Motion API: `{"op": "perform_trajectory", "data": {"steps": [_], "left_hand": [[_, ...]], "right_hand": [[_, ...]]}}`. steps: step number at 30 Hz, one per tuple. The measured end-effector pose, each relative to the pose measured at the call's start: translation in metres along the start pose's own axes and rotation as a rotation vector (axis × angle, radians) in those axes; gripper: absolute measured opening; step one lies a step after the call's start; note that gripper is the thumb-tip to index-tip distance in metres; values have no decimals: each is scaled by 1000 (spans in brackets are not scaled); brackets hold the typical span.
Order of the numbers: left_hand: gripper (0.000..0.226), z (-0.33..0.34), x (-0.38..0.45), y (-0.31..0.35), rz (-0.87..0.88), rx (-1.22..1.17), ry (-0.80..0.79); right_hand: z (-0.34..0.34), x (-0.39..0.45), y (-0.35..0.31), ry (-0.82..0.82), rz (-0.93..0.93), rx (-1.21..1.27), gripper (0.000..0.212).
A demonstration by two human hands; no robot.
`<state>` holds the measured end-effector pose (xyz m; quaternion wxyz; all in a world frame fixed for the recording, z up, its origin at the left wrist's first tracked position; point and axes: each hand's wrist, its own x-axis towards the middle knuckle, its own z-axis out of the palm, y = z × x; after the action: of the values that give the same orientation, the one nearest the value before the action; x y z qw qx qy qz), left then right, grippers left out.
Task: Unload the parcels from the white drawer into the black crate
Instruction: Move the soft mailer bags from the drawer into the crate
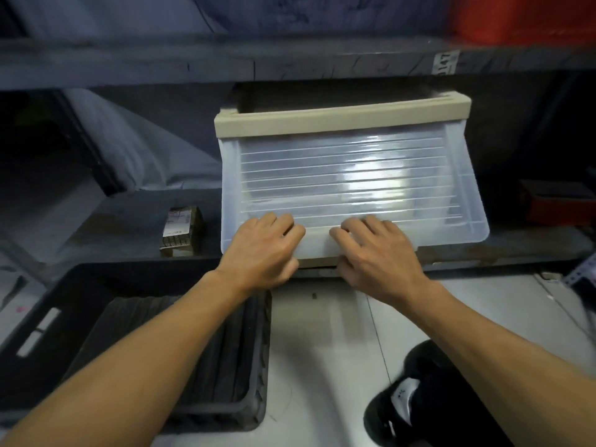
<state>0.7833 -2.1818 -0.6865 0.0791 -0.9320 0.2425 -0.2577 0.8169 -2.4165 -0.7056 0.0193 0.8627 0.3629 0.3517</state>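
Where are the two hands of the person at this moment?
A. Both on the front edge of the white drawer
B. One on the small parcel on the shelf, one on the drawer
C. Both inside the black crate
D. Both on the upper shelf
A: the left hand and the right hand both grip the front edge of the white drawer, fingers curled over its rim, above the black crate.

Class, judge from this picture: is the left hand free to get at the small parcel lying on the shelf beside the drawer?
Probably yes. The small parcel lies uncovered on the shelf, just left of the white drawer. The left hand need only leave its grip on the drawer's front edge; nothing stands between them.
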Motion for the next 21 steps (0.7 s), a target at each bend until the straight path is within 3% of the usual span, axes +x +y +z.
{"op": "perform_trajectory", "data": {"steps": [6, 13, 16, 21], "left_hand": [[22, -45, -2, -3, -22, -95, 253], [13, -69, 11, -7, -88, -85, 474], [12, -66, 12, -8, -77, -55, 481], [10, -42, 9, -12, -85, -69, 356]], "right_hand": [[-43, 1, 11, 303, 24, 28, 20], [-68, 23, 17, 525, 161, -12, 22], [-63, 24, 18, 526, 157, -31, 21], [-34, 22, 22, 385, 136, 33, 23]]}}
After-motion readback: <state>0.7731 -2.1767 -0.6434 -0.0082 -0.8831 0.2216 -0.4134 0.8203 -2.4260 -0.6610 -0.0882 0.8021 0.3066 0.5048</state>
